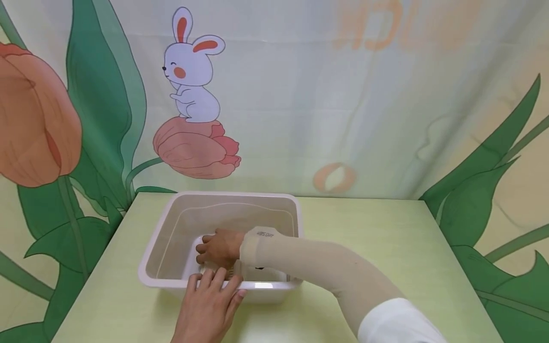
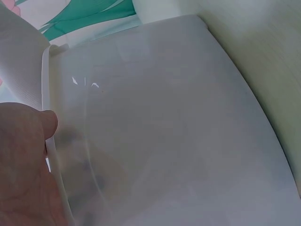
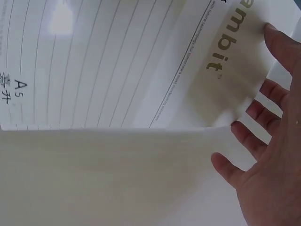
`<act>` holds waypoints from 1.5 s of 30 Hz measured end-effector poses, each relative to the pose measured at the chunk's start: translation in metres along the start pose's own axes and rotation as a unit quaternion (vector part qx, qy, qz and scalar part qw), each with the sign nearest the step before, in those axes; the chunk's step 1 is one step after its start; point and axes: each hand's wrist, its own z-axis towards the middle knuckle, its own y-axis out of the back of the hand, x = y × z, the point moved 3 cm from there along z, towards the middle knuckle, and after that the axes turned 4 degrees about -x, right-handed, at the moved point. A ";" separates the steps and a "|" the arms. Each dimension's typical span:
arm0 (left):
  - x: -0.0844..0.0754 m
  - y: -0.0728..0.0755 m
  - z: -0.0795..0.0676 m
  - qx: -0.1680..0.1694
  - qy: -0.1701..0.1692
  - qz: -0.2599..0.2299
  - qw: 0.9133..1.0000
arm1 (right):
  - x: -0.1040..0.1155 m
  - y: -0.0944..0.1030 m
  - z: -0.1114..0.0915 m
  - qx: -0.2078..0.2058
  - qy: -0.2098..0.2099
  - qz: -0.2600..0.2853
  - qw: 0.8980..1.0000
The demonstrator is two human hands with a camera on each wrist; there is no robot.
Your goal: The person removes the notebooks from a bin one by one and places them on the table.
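A whitish plastic bin (image 1: pixel 274 292) stands on the table in the head view. My left hand (image 1: pixel 206 305) grips its near rim, fingers hooked over the inside and thumb on the outer wall. The left wrist view shows that thumb (image 2: pixel 49 123) against the rim beside the bin's outer wall (image 2: pixel 178 122). Inside the bin is my right hand (image 1: pixel 220 248), palm down with fingers spread. The right wrist view shows this hand at the edge of a lined white sheet (image 3: pixel 94 70) printed "ambit" and "A5". Its thumb and fingertips meet the sheet's edge; the little finger lies over the bin floor.
The bin sits on the left half of a pale green table (image 1: pixel 364 238). Behind hangs a curtain (image 1: pixel 279 119) with a rabbit and tulips printed on it. A beige sleeve (image 1: pixel 317 262) covers the right forearm, which crosses the bin's right rim.
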 end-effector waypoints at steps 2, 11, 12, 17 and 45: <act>0.000 0.000 0.000 -0.001 0.000 -0.002 1.000 | -0.002 0.001 0.001 -0.010 -0.002 -0.010 1.000; 0.000 0.000 0.000 0.024 0.006 0.001 1.000 | -0.012 -0.004 0.003 0.010 -0.025 0.018 0.999; 0.000 0.000 0.000 0.028 0.007 0.003 1.000 | -0.013 -0.004 0.002 0.010 -0.022 0.009 1.000; 0.000 0.000 0.001 0.041 0.011 0.005 0.999 | -0.016 0.000 -0.006 -0.010 -0.010 -0.036 0.999; -0.002 -0.001 0.001 -0.008 0.007 -0.014 1.000 | -0.096 0.111 -0.130 -0.347 -0.164 -0.030 0.923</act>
